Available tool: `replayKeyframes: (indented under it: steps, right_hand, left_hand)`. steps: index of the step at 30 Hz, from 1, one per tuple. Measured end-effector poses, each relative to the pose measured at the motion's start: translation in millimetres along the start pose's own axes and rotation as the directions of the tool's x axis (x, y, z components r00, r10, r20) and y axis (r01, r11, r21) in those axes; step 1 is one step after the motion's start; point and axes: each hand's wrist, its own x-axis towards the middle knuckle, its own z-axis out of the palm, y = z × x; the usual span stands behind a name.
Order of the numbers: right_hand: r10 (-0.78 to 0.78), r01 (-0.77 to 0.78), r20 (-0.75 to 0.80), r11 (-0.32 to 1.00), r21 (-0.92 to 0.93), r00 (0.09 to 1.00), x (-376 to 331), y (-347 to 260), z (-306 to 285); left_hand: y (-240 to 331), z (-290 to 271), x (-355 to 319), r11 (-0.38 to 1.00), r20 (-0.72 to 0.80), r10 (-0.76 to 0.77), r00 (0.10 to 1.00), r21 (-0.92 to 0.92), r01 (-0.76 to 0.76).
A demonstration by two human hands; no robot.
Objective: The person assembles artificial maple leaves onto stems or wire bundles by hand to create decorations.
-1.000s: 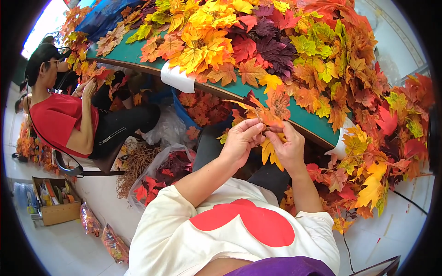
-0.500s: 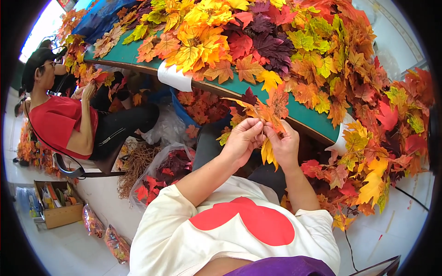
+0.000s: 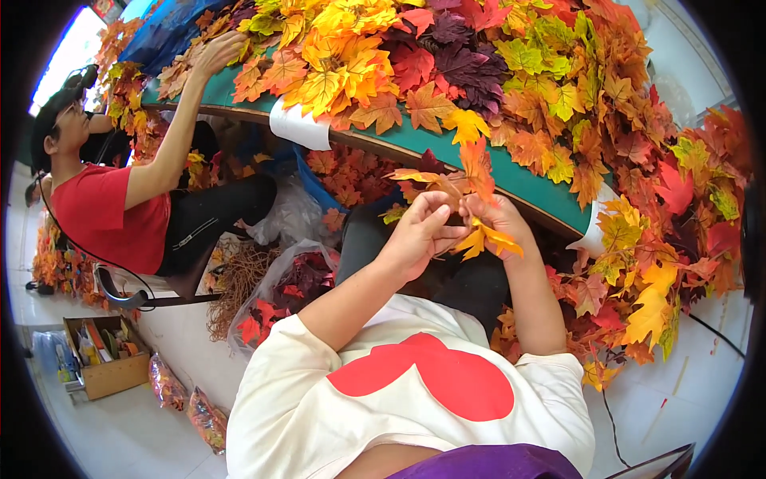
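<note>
In front of my lap, at the table's near edge, both hands work on a small bunch of artificial maple leaves. My left hand [image 3: 424, 233] is closed, thumb and fingertips pinched near the stems. Beside it my right hand [image 3: 501, 225] is closed round the stem part too; the fingers partly hide the join. From the grip an orange leaf [image 3: 477, 169] points up. Another orange leaf [image 3: 419, 176] sticks out leftward above my left hand. Below my right fingers spreads a yellow leaf [image 3: 488, 239].
Heaps of artificial leaves [image 3: 343, 60] cover the green table [image 3: 416, 144] and spill down its right side. Under it sits a blue tub [image 3: 313, 180] of orange leaves. A clear bag [image 3: 275, 299] of red leaves is left of my knees. A co-worker [image 3: 112, 199] sits at left.
The bunch has turned in my hands: the yellow leaf, which hung downward, now points right. The co-worker's arm has reached out to the leaf pile on the table.
</note>
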Motion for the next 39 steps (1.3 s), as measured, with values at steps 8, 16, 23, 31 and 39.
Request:
replayKeyframes:
  steps: [8,16,23,31,39]
  right_hand:
    - [-0.042,0.049,0.052,0.990,-0.136,0.998,2.1,-8.1,-7.2]
    - [-0.046,0.053,0.083,0.995,-0.087,0.996,2.8,-3.8,-7.5]
    - [-0.092,0.097,0.054,0.990,-0.107,0.994,3.7,-3.5,-6.2]
    - [-0.035,0.034,-0.002,0.997,-0.067,0.999,0.3,0.6,-5.2]
    - [-0.094,0.110,0.089,0.973,-0.201,0.992,13.5,29.5,-1.9]
  left_hand:
    - [10.5,-14.2,-12.4,0.973,0.187,-0.207,0.960,0.146,0.181]
    - [10.8,-17.6,-18.1,0.902,0.160,-0.202,0.966,0.416,0.120]
    - [7.0,-17.6,-19.4,0.940,0.222,-0.340,0.914,0.106,0.324]
    - [7.1,-5.8,-18.3,0.916,0.245,-0.377,0.893,-0.044,0.399]
    - [-7.4,5.4,-11.8,0.994,0.049,-0.112,0.992,0.019,0.111]
